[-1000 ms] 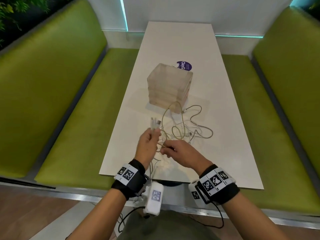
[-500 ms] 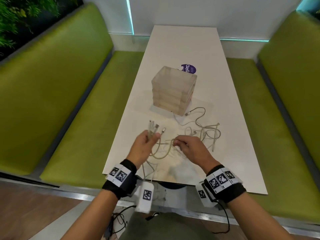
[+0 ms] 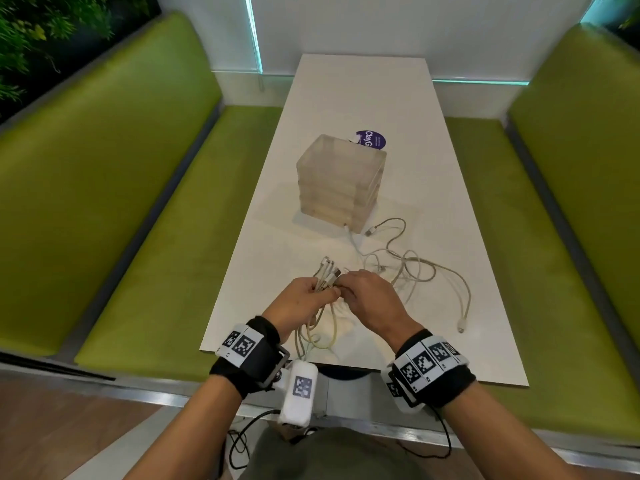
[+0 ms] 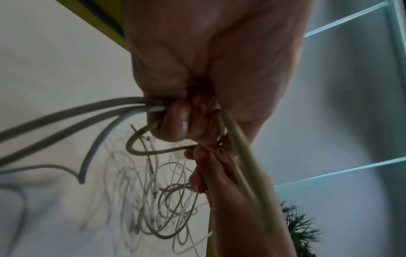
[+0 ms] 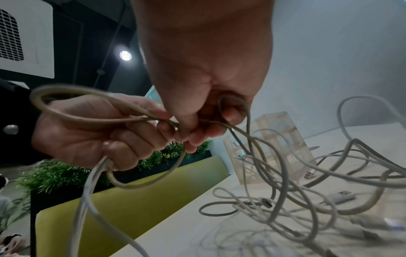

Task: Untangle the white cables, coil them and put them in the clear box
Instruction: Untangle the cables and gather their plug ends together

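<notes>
A tangle of white cables (image 3: 412, 271) lies on the white table (image 3: 363, 98) in front of the clear box (image 3: 339, 178). My left hand (image 3: 304, 296) grips a bundle of cable ends, whose plugs (image 3: 329, 271) stick up past its fingers, while loops hang below it over the table edge. My right hand (image 3: 367, 292) is pressed against the left and pinches a cable loop (image 5: 232, 104) between thumb and fingers. In the left wrist view the curled fingers (image 4: 175, 120) hold several strands. The right wrist view shows the loose tangle (image 5: 307, 182) trailing to the box (image 5: 274, 147).
A purple round sticker (image 3: 370, 138) lies behind the box. Green benches (image 3: 121, 202) flank the table on both sides. One cable plug (image 3: 461, 329) lies near the table's right front. A white device (image 3: 299, 389) hangs at my left wrist.
My right hand has moved left and now meets the left hand at the bundle of plugs. The loose cables on the table have spread out to the right.
</notes>
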The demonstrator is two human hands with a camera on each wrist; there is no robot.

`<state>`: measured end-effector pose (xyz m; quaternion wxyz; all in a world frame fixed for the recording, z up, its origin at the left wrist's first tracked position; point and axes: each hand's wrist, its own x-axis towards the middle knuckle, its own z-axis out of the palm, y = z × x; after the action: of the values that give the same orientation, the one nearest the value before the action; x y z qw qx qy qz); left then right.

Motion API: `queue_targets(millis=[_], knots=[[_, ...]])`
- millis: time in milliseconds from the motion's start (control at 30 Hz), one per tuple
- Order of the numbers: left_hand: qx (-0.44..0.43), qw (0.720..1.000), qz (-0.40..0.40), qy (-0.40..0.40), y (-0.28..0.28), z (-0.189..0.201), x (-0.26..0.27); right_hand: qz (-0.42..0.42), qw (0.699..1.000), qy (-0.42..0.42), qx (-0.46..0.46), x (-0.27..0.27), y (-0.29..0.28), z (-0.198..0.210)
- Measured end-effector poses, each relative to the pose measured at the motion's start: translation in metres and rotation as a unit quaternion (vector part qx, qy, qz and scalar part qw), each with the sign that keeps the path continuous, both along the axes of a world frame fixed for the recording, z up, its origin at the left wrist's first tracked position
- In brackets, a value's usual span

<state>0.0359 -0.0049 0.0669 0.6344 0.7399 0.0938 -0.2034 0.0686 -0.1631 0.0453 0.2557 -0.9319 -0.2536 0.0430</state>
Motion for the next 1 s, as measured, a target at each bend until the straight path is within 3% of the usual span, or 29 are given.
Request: queue_targets(millis=[133, 300, 400, 567, 833, 1000], knots=[[-0.026, 0.999, 0.032, 0.008, 0.007, 0.009, 0.001, 0.012, 0.999, 0.023, 0.022, 0.006, 0.0, -0.011], [-0.091, 0.982, 0.16, -0.043, 0.041, 0.03, 0.009, -0.078, 0.994, 0.078, 0.019, 0.029, -0.038, -0.041], [-0.06, 0.977, 0.197, -0.06, 0.044, 0.025, 0.009, -0.078, 0.994, 0.059, 0.043, 0.031, -0.039, -0.042], [0.023, 0.986, 0.147, -0.075, 0.024, 0.003, 0.007, -0.034, 0.994, 0.016, 0.102, 0.023, -0.024, -0.03], [0.002, 0.993, 0.066, -0.097, -0.005, -0.007, 0.011, 0.087, 0.995, 0.018, 0.05, 0.006, -0.005, -0.018], [-0.011, 0.989, 0.111, -0.095, -0.015, -0.003, 0.013, 0.074, 0.996, 0.027, 0.036, 0.004, -0.004, -0.016]])
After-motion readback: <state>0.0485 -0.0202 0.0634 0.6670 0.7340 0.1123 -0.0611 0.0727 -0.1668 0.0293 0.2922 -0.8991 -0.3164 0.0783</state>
